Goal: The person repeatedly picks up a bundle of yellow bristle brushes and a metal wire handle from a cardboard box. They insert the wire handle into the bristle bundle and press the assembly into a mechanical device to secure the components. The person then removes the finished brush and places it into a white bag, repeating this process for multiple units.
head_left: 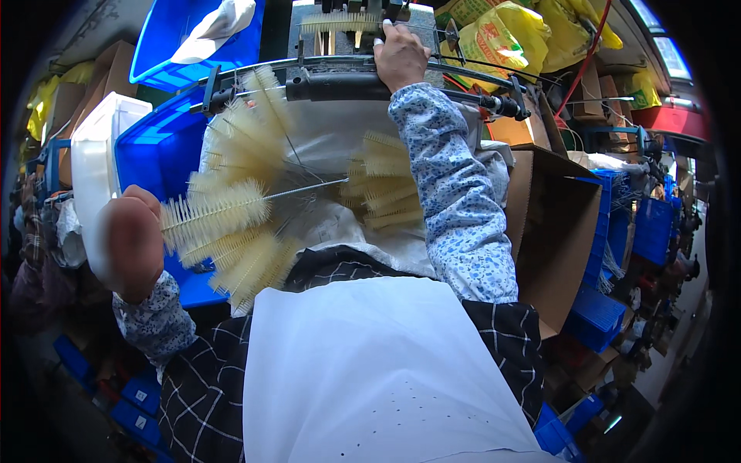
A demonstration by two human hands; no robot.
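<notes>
My left hand (131, 243), partly blurred, is closed at the bristle end of a cream bottle brush (220, 214). The brush lies nearly level, and its twisted wire stem (305, 187) reaches right toward another bunch of brushes (382, 181). More pale brushes (247, 143) fan out above and below it over my lap. My right hand (403, 55) is up at the bench machine (332, 85), its fingers curled over the plate's right part. Left of those fingers, a strip of bristles (336, 23) sits across the machine. What the right fingertips grip is hidden.
Blue bins (158, 147) and a white bin (104, 147) stand at the left. An open cardboard box (552, 239) is close to my right elbow. Yellow bags (502, 38) lie beyond the machine at the right. A pale sheet (340, 231) covers my lap.
</notes>
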